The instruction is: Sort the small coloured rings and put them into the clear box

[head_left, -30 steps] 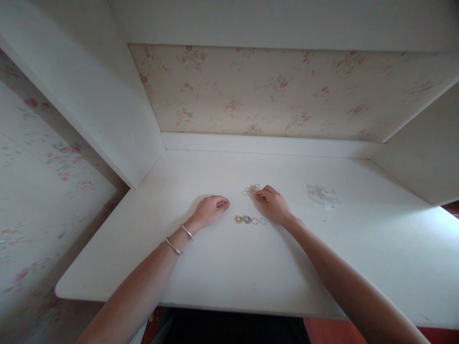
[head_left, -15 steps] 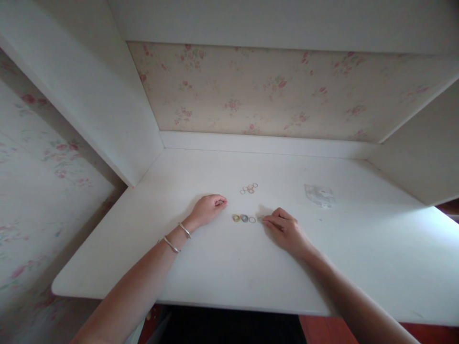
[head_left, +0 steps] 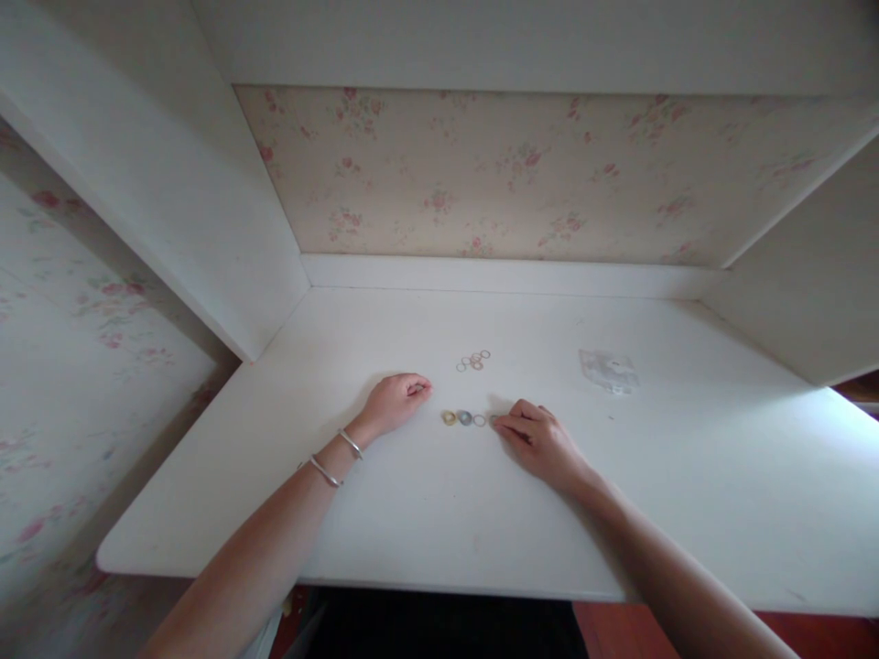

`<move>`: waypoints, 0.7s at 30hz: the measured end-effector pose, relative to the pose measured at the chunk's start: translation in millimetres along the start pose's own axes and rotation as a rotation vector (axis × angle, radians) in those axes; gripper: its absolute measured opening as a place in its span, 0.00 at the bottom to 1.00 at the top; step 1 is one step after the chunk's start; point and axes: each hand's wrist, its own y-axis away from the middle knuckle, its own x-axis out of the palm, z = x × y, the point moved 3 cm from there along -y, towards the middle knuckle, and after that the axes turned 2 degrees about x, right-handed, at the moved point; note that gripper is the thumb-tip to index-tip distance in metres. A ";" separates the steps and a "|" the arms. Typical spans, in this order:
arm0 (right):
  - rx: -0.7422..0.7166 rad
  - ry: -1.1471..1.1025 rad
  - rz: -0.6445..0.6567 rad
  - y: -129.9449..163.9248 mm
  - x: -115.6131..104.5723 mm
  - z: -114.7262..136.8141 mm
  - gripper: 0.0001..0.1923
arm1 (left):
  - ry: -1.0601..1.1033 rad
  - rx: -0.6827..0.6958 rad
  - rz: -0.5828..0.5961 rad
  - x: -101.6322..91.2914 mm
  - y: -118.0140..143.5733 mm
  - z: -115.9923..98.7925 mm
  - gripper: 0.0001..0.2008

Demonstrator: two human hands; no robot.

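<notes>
The right hand [head_left: 539,441] rests on the desk [head_left: 426,513], fingers pinched at the right end of a row of rings [head_left: 465,418]; whether they grip one is unclear. The left hand [head_left: 395,401] lies loosely curled, empty, left of the row. More rings [head_left: 473,361] lie behind.

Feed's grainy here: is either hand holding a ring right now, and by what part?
Cannot be told. The right hand has its fingertips at the end of the row of rings on the desk; the left hand rests curled.

Nothing here can be read. The small clear packet [head_left: 608,370] on the tabletop [head_left: 426,513], off to the right of the rings [head_left: 473,361], shows only faint, illegible marks.
</notes>
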 end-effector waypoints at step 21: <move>0.265 -0.262 -0.236 0.2 -18.7 -16.3 0.13 | -0.344 0.183 0.049 26.3 -52.4 -42.0 0.12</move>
